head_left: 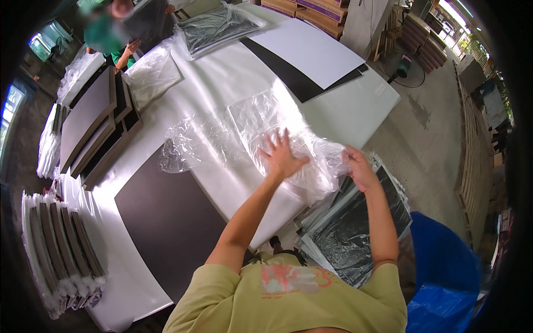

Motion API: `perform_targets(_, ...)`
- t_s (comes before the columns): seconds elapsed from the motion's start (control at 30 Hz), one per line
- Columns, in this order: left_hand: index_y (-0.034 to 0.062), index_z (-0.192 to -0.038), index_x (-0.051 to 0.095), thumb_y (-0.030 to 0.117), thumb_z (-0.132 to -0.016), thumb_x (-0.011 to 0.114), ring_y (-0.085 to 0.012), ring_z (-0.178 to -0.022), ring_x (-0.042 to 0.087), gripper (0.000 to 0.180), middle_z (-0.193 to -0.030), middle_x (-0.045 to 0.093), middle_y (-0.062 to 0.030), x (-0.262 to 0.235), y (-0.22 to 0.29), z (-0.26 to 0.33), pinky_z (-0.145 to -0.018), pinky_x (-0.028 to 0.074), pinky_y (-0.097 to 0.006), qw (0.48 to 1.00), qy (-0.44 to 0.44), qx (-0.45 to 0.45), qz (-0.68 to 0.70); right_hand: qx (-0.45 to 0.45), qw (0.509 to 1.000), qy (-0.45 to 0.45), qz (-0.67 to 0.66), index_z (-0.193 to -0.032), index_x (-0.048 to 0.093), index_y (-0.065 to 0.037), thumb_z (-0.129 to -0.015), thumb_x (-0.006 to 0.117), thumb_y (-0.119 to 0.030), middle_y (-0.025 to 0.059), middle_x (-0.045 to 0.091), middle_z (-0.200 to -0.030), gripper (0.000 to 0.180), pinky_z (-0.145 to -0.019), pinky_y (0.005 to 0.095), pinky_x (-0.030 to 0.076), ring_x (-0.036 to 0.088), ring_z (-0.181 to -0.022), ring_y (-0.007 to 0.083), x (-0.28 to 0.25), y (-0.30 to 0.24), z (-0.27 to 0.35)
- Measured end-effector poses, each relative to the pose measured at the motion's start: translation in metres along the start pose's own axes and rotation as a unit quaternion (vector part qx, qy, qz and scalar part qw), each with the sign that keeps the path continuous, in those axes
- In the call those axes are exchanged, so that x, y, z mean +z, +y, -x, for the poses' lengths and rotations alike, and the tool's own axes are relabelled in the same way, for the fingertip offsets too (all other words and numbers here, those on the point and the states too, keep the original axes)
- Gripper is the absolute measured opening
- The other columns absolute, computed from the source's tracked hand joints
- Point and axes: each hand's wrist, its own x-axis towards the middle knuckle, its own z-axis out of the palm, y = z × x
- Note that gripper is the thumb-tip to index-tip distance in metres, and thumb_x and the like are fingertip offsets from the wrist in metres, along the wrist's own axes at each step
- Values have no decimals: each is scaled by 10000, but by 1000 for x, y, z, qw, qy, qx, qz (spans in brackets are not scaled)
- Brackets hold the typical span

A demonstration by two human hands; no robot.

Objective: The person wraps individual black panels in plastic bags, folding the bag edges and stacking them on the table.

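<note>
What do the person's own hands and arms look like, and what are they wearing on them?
The left hand and right hand are bare: no gloves, and I see no watch or bracelet. Short yellow-green sleeves leave the forearms uncovered. They belong to a T-shirt with a reddish-pink and pale print on it.

Head-worn fisheye, facing down (edges bowed), near both hands [282, 161] [362, 172]

"What lies around you?"

"Plastic film [248, 125] on the bench [355, 114] beneath my left hand [283, 161]; a panel [169, 216] to its left, stacked boards [95, 119] farther left, a fan [404, 65] beyond the bench, right."
</note>
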Motion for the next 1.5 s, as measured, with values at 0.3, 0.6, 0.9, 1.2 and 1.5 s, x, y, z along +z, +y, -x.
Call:
perform_targets(0.3, 254, -1357, 182, 359, -485, 775, -422, -1286, -42, 1060, -1421, 11, -143, -10, 54, 31, -917, 53, -679, 983, 50, 84, 154, -184, 968, 57, 160, -1054, 510, -27, -878, 463, -140, -4, 565, -925, 215, -724, 224, 413, 523, -793, 87, 41, -36, -5)
perform_targets(0.6, 160, -1140, 504, 233, -603, 656, -424, -1284, -1, 562, -1410, 49, -173, -6, 54, 30, -901, 78, -682, 980, 131, 149, 21, -188, 912, 3, 365, -979, 531, -21, -869, 460, -141, 9, 573, -854, 178, -637, 269, 440, 529, -755, 114, 41, -50, -20)
perform_targets(0.9, 95, -771, 640, 168, -649, 616, -431, -1244, 185, 144, -1434, -7, -99, -44, 36, -17, -849, 268, -657, 990, 131, 48, -5, -272, 906, 83, 312, -807, 473, 30, -851, 497, -128, -11, 526, -677, 166, -565, 244, 373, 478, -627, 82, 83, -95, 57)
perform_targets(1.2, 118, -871, 638, 207, -690, 619, -297, -774, 604, 202, -1324, 220, -99, -70, -8, -97, -644, 493, -417, 992, 113, -12, -54, -441, 885, 108, -103, -1045, 525, -14, -838, 529, -128, 37, 573, -851, 237, -713, 252, 433, 533, -790, 102, 95, -153, 90)
perform_targets(1.5, 101, -777, 668, 172, -709, 587, -240, -755, 544, 127, -1245, 333, -48, -124, 1, -120, -584, 448, -316, 910, 209, 116, -338, -592, 788, 143, -85, -1102, 491, 1, -820, 520, -109, 73, 570, -925, 304, -735, 286, 452, 547, -820, 135, 35, -193, 127)
